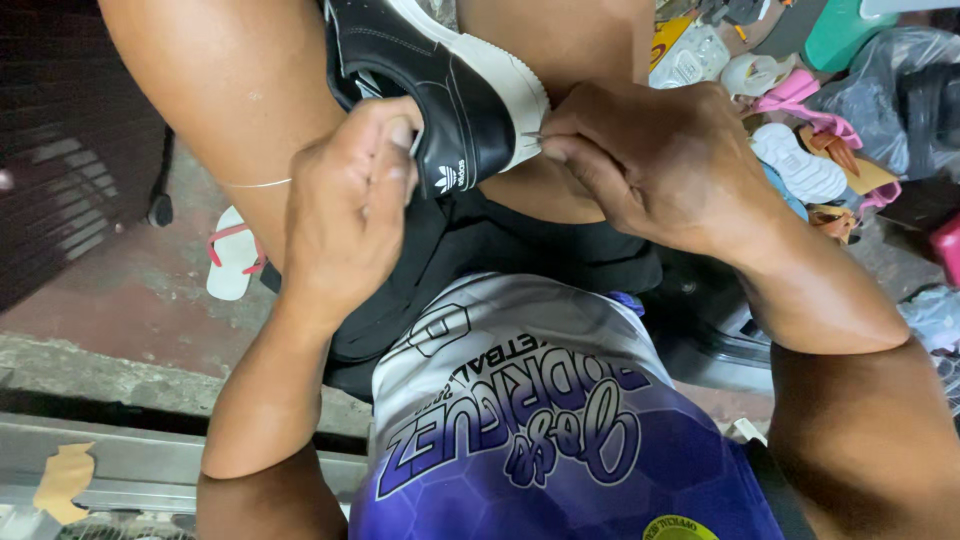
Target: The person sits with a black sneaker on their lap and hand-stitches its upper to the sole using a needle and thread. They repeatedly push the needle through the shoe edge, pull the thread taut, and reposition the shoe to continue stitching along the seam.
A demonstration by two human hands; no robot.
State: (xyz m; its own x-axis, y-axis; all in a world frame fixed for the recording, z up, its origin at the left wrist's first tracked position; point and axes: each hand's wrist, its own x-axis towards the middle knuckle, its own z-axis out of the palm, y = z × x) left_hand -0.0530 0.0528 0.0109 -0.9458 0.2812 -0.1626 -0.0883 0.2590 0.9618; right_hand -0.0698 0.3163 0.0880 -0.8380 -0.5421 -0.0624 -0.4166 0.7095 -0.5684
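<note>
- Floor (pixel 130 300): reddish, worn concrete is showing at the left of the frame, with a grey step and a metal rail running along the lower left.
- Flip-flop (pixel 232 255): a white one with pink straps is lying on the floor at the left, beside the person's thigh.
- Pile of footwear (pixel 800 150): sandals, soles and slippers in white, pink and tan are lying heaped in the upper right, next to plastic bags.
- Black sneaker (pixel 440 85): black upper with a thick white sole, it is resting between the person's knees at the upper centre, heel end pointing down the frame.
- Left hand (pixel 345 205): its grip is curling closed around the heel of the sneaker, thumb pressing on the black back panel.
- Right hand (pixel 650 160): its grip is pinching tightly shut on a thin needle (pixel 530 136), whose tip is meeting the white sole edge at the heel.
- Thread: cannot tell whether any is running from the needle.
</note>
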